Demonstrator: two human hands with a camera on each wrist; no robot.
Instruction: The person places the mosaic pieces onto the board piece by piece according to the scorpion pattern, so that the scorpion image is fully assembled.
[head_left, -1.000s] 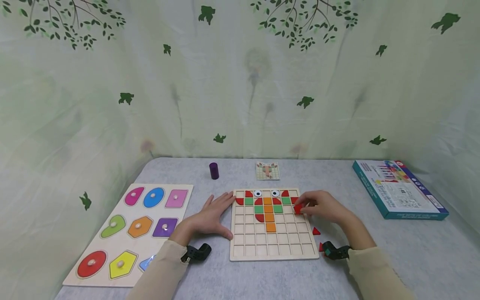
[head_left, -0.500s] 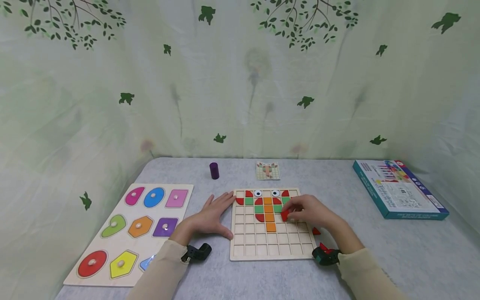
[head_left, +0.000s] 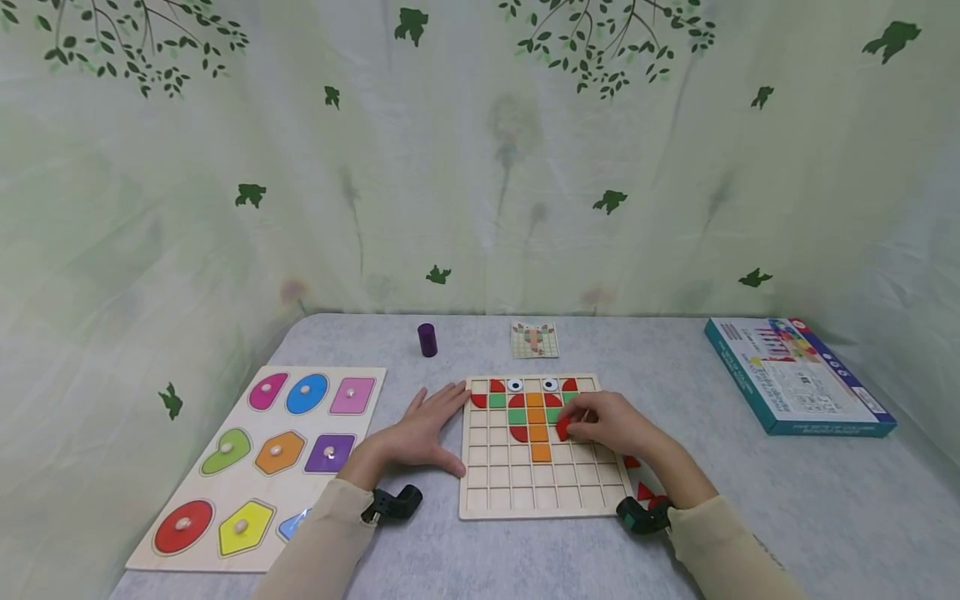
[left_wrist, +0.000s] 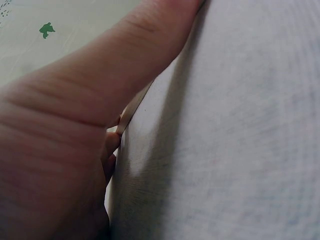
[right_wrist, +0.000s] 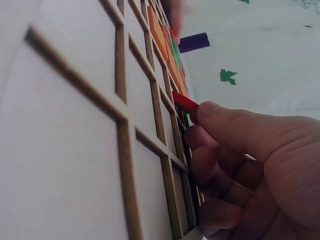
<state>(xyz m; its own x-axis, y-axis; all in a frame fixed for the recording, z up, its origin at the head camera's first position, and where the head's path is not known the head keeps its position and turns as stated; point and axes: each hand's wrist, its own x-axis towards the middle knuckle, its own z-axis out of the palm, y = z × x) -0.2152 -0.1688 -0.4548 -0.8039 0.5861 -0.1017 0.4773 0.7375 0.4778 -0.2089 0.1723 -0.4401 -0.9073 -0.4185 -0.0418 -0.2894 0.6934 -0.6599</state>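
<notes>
A wooden grid board (head_left: pixel 546 500) lies flat on the table, its upper rows partly filled with red, green and orange tiles and two eye tiles. My right hand (head_left: pixel 611 419) pinches a red tile (head_left: pixel 562 428) between thumb and fingers over the board, right of the orange column. In the right wrist view, the red tile (right_wrist: pixel 185 102) stands tilted, one end down at the grid's ridges. Spread out, my left hand (head_left: pixel 420 437) touches the board's left edge with its fingertips and thumb. The left wrist view shows mostly the thumb side of that hand and the tabletop.
Several loose red tiles (head_left: pixel 645 492) lie right of the board by my wrist. A small pattern card (head_left: pixel 536 341) and a dark purple cylinder (head_left: pixel 427 340) are behind it. A knobbed shape puzzle (head_left: pixel 300 500) lies left; a teal-sided box (head_left: pixel 798 379) lies at the right.
My right hand has carried the red tile left and slightly toward me, from the board's right side to beside the orange column. The left hand has stayed in place.
</notes>
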